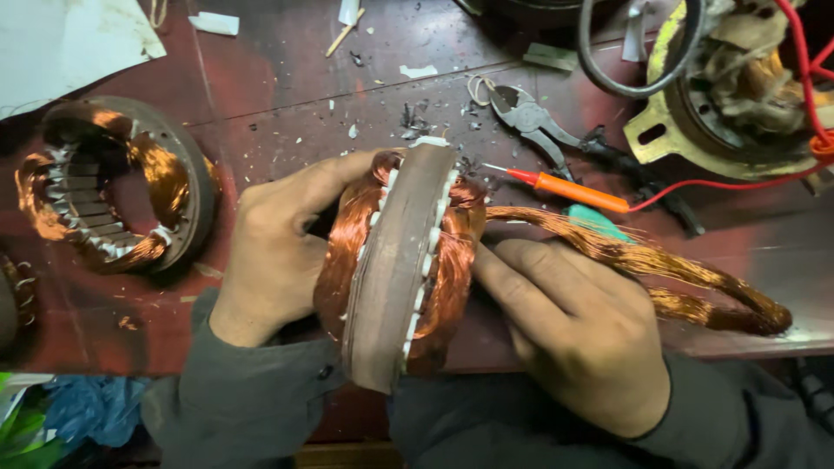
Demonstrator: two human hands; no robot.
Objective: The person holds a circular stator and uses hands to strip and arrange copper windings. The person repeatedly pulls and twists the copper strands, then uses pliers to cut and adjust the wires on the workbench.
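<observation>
Hands (pixel 278 260) amid pliers (pixel 543 122), screwdriver (pixel 573 189)

stator (pixel 395 269): dull brown metal, glossy copper wire | bench (pixel 278 78): scuffed red-brown wood | pliers (pixel 530 117): grey metal, upper right

The left hand (pixel 274 252) covers the near side of the stator (pixel 400 260), and its fingertips vanish behind the copper windings. The right hand (pixel 578 334) hides part of a green-handled tool (pixel 595 221) and where the loose wire bundle (pixel 686 282) meets the windings. The motor housing (pixel 738 95) at top right and the white sheet (pixel 69 43) at top left are cut off by the edges.
</observation>
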